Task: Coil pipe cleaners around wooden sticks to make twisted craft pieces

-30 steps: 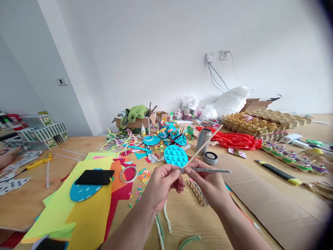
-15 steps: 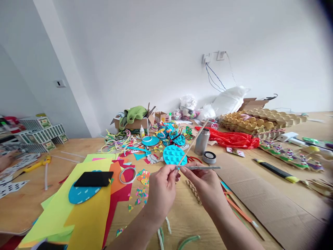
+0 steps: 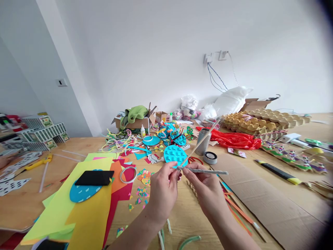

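Both my hands meet in front of me above the table, with fingertips pinched almost together. My left hand [image 3: 165, 189] is closed on the near end of a stiff grey strand, which looks like a pipe cleaner. My right hand [image 3: 204, 189] pinches the grey strand [image 3: 214, 171] close beside it, and the rest sticks out to the right. From the same meeting point a long thin beige strip [image 3: 199, 143] slants up and right. The fingers hide how the two pieces join. Behind the hands lies a blue bumpy oval [image 3: 173, 155].
A metal bottle [image 3: 203, 142] and its lid [image 3: 210, 157] stand behind my right hand. Cardboard [image 3: 257, 194] and a utility knife [image 3: 277, 171] lie right. A black phone [image 3: 94, 178] rests on coloured paper [image 3: 56, 205] at left. Egg trays [image 3: 255, 121] are stacked at the back right.
The beige strip has tipped further right and lower. The grey strand's free end has shifted right and slightly down. Both hands keep their pinch, and the view has shifted slightly.
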Tool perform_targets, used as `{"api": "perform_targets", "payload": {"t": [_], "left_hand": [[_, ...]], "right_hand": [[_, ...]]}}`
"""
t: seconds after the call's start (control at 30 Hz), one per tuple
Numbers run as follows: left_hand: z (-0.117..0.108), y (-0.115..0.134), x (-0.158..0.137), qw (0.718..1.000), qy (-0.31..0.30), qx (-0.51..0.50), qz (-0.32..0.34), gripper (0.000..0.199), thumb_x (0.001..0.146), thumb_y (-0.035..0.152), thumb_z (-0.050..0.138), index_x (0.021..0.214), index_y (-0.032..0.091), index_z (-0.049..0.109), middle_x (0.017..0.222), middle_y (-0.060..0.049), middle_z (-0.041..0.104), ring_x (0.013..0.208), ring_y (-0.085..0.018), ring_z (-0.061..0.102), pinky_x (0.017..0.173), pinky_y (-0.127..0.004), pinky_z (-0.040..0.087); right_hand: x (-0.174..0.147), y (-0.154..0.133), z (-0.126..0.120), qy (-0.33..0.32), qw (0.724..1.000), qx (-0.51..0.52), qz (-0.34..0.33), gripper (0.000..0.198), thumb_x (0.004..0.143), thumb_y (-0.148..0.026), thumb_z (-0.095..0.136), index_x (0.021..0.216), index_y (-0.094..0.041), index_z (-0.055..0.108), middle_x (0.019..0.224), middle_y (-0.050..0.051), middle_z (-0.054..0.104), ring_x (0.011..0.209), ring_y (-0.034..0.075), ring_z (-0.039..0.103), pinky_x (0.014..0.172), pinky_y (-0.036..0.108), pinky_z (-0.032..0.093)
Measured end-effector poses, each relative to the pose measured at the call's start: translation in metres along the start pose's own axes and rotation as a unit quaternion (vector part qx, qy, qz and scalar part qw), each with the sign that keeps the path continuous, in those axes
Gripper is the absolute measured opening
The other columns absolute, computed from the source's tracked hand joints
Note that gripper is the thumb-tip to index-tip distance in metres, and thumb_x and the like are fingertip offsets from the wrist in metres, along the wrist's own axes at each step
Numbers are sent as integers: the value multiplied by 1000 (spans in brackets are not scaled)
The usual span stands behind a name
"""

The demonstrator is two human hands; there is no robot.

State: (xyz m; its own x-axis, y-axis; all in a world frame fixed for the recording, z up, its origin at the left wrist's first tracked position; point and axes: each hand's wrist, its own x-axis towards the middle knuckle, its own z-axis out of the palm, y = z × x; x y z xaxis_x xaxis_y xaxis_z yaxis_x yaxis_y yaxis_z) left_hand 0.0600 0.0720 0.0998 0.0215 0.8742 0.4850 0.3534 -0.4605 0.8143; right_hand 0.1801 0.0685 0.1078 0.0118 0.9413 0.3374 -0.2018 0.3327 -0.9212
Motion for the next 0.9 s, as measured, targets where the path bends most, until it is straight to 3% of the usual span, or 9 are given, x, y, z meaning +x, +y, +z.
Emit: {"api": "perform_targets", "payload": {"t": [0.17,0.3,0.5,0.7,0.9], "left_hand": [[-2,8,2,976,-49,-193,-88,16,85,30,49,80,16,56,64,-2,62,56,-12,57,53,-22,46],[-9,13,7,934,-91,-305,-160,15,80,28,56,76,13,56,57,1,57,48,-8,52,45,-18,40],[-21,11,13,854,-206,-415,-235,18,78,28,59,71,11,58,52,1,55,40,-5,46,40,-16,33],[-21,10,12,858,-209,-411,-226,17,79,28,59,75,11,60,55,0,57,43,-6,50,43,-17,36],[-20,8,13,867,-218,-391,-220,21,80,31,58,80,10,60,60,-2,61,45,-7,52,45,-18,38]], "right_hand": [[-2,-2,6,-2,1000,17,-8,15,78,-30,65,72,-18,58,64,-1,56,61,13,52,58,25,44],[0,-2,2,-18,1000,18,7,16,78,-30,64,71,-17,57,63,0,55,61,14,51,59,28,43],[5,-9,-12,-80,996,20,24,13,77,-29,66,73,-18,62,70,3,61,70,18,57,68,34,44],[11,-9,-19,-130,986,69,75,13,75,-30,68,74,-18,64,67,1,64,69,19,61,75,38,45],[13,-6,-17,-103,990,77,65,13,73,-30,69,76,-18,65,67,1,64,64,17,59,70,35,45]]}}
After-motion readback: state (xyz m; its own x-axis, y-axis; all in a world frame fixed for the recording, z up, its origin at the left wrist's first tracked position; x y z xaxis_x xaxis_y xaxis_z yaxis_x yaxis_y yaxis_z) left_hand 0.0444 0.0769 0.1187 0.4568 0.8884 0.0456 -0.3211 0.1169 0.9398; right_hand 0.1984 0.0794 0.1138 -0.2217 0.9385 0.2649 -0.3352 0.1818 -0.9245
